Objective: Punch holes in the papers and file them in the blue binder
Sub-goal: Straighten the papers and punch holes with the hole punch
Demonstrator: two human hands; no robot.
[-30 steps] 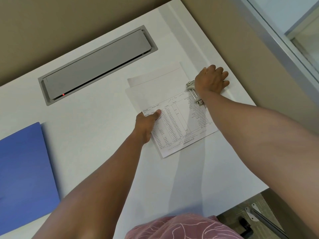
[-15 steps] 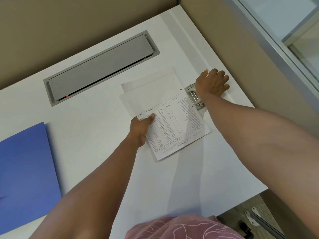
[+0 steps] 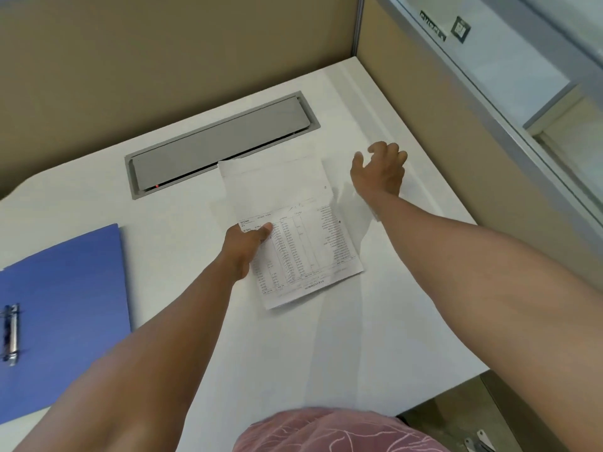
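— On the white desk, what's different from a second ago?

— I've pulled the papers away from the hole punch. A second ago their right edge was under it and my right hand was pressing down on it. Now that hand has lifted, fingers spread and loosely curved, holding nothing. I can't see the punch itself; my hand and wrist cover the spot where it stood.

— And your left?

— My left hand pinches the papers at their left edge, thumb on top of the printed sheet. Two small dots show near the right edge, one on the blank sheet and one lower on the printed one. I take them for fresh holes, so the punching looks done for this batch.

— Where do they go?

— The blue binder lies open at the far left of the desk, well apart from the papers, its metal ring clip showing at the edge of the picture. Next I'd judge it's a carry over there and lining the holes up with the rings.

— Anything readable?

— The top sheet carries columns of print, too small and turned round for me to read. A dark label and a small square sign sit on the window frame; both are blurred.
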